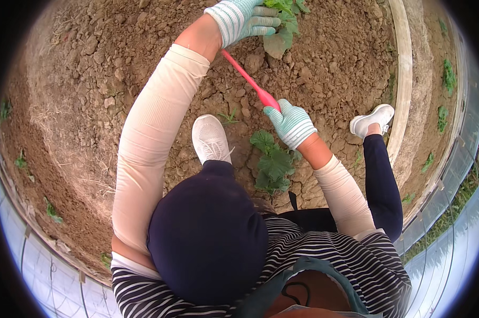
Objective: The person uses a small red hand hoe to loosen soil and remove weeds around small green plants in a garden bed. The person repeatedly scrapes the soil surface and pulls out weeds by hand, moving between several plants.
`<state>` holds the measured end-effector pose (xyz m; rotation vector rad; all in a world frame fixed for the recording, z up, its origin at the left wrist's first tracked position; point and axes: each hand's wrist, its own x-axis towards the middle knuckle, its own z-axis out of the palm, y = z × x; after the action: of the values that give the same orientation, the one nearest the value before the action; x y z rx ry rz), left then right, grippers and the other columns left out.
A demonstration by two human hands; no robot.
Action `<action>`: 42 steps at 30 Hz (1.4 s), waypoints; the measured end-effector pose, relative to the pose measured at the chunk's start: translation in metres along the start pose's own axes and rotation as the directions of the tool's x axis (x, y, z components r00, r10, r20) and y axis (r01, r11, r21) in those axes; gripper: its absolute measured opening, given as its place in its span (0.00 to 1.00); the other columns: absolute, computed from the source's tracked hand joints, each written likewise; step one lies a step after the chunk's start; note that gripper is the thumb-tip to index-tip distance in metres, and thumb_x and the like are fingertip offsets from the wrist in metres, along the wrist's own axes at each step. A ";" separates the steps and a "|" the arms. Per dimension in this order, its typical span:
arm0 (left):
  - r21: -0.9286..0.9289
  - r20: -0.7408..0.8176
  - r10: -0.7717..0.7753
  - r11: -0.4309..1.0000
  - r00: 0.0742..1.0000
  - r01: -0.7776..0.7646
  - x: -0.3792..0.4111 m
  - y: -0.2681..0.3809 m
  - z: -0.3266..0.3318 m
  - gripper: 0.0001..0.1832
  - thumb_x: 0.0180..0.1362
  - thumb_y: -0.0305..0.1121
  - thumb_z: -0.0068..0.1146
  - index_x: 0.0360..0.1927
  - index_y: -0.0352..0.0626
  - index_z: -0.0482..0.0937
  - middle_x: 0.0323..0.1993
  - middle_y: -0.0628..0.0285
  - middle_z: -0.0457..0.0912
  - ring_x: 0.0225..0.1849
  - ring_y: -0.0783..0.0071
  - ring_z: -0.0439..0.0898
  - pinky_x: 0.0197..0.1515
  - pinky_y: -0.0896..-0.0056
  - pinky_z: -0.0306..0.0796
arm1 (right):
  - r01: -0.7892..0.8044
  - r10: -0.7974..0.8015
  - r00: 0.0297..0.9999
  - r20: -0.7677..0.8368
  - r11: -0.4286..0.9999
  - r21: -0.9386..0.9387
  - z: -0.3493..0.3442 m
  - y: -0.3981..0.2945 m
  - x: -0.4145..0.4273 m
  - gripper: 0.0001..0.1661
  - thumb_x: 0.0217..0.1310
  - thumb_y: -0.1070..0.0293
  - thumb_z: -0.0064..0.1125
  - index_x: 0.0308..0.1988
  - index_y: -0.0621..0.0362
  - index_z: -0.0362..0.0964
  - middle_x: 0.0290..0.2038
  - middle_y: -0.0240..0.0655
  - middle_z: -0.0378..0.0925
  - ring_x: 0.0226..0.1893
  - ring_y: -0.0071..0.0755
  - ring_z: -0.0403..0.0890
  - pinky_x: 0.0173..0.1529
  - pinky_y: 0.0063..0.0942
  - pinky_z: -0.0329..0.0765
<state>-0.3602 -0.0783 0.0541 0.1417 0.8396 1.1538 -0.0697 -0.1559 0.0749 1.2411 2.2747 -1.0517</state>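
Note:
My left hand (247,22), in a knitted mint-and-white glove, is at the top edge of the view. Its fingers are stretched out against the leaves of a young leafy plant (278,41), and its upper part is cut off by the frame. In my right hand (293,123), gloved alike, is the thick grip of a red long-handled hand tool (253,84). The tool's thin shaft runs up and left until it passes behind my left wrist, which hides its working end. A second leafy plant (274,162) grows just below my right hand.
Cracked, cloddy soil (331,71) surrounds the plants. A small grassy weed (229,116) sprouts near my white shoe (211,137); my other shoe (372,119) rests beside a pale curved strip (402,59). Seedlings (448,75) line the right side, with plastic sheeting (462,159) beyond.

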 end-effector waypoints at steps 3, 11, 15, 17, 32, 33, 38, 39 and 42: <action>0.019 0.011 -0.029 0.999 1.000 0.029 0.006 -0.008 -0.004 0.32 0.70 0.55 0.53 0.71 0.50 0.67 0.68 0.47 0.71 0.63 0.47 0.75 0.62 0.46 0.73 | 0.065 -0.070 0.997 -0.032 0.989 -0.130 -0.026 0.008 -0.024 0.26 0.70 0.44 0.56 0.37 0.59 0.69 0.21 0.51 0.78 0.24 0.60 0.81 0.30 0.49 0.77; 0.190 0.015 -0.099 0.977 0.995 0.094 0.016 0.000 0.013 0.29 0.72 0.52 0.51 0.68 0.45 0.70 0.65 0.48 0.74 0.62 0.49 0.77 0.62 0.48 0.74 | -0.193 0.207 0.963 0.170 0.977 -0.094 -0.011 0.031 0.031 0.37 0.73 0.38 0.45 0.45 0.68 0.73 0.35 0.63 0.81 0.41 0.70 0.81 0.48 0.53 0.78; 0.186 0.024 -0.060 0.981 0.998 0.054 0.013 0.002 0.015 0.29 0.72 0.52 0.50 0.68 0.45 0.70 0.65 0.49 0.75 0.62 0.50 0.77 0.61 0.50 0.74 | 0.028 -0.012 0.992 0.122 0.991 -0.133 -0.015 0.004 0.083 0.37 0.74 0.39 0.44 0.47 0.68 0.75 0.36 0.63 0.81 0.43 0.66 0.83 0.48 0.51 0.79; 0.170 0.025 -0.032 0.985 0.999 0.028 0.011 0.004 0.004 0.30 0.72 0.52 0.50 0.69 0.44 0.70 0.65 0.49 0.75 0.62 0.50 0.77 0.62 0.50 0.74 | 0.159 -0.120 0.981 0.153 0.948 -0.276 -0.028 -0.003 0.063 0.36 0.73 0.38 0.44 0.50 0.64 0.74 0.34 0.60 0.82 0.41 0.63 0.84 0.45 0.50 0.80; 0.120 -0.108 -0.018 0.992 0.994 0.031 0.017 0.010 -0.031 0.31 0.71 0.55 0.51 0.70 0.48 0.67 0.65 0.47 0.73 0.61 0.46 0.77 0.60 0.44 0.74 | -0.250 0.251 0.963 0.101 0.968 -0.017 -0.001 0.012 0.063 0.40 0.74 0.37 0.40 0.49 0.70 0.73 0.41 0.66 0.80 0.48 0.69 0.80 0.53 0.52 0.77; 0.110 -0.104 -0.016 0.994 0.995 0.027 0.008 0.010 -0.038 0.31 0.71 0.55 0.51 0.70 0.48 0.68 0.65 0.47 0.73 0.61 0.46 0.77 0.60 0.44 0.74 | -0.243 0.241 0.962 0.131 0.970 0.000 -0.002 0.024 0.044 0.40 0.74 0.37 0.40 0.49 0.70 0.73 0.40 0.66 0.80 0.47 0.69 0.80 0.52 0.52 0.77; 0.084 -0.091 -0.023 0.996 0.996 0.031 0.005 0.005 -0.059 0.32 0.71 0.56 0.50 0.72 0.50 0.66 0.67 0.48 0.72 0.63 0.47 0.76 0.62 0.44 0.72 | -0.242 0.294 0.924 0.243 0.944 -0.223 -0.016 0.060 -0.026 0.38 0.73 0.38 0.45 0.48 0.67 0.73 0.36 0.62 0.82 0.41 0.66 0.83 0.48 0.51 0.78; 0.087 -0.104 -0.020 0.996 0.994 0.029 0.006 0.000 -0.066 0.33 0.71 0.56 0.50 0.73 0.50 0.65 0.68 0.48 0.71 0.64 0.47 0.75 0.63 0.44 0.72 | -0.260 0.328 0.908 0.261 0.930 -0.260 -0.019 0.055 -0.029 0.38 0.73 0.37 0.45 0.48 0.67 0.73 0.35 0.61 0.82 0.41 0.66 0.83 0.47 0.51 0.78; 0.171 -0.236 0.187 0.974 0.954 -0.149 -0.029 -0.017 -0.073 0.42 0.73 0.53 0.49 0.78 0.38 0.49 0.71 0.37 0.65 0.69 0.42 0.71 0.69 0.49 0.71 | -0.253 0.284 0.930 0.231 0.955 -0.157 -0.017 0.035 -0.022 0.36 0.72 0.38 0.46 0.46 0.67 0.73 0.34 0.61 0.82 0.39 0.66 0.83 0.45 0.52 0.79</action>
<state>-0.3986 -0.1328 0.0097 0.1987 1.1586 1.2849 -0.0274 -0.1443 0.0841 1.2471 1.8857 -0.8950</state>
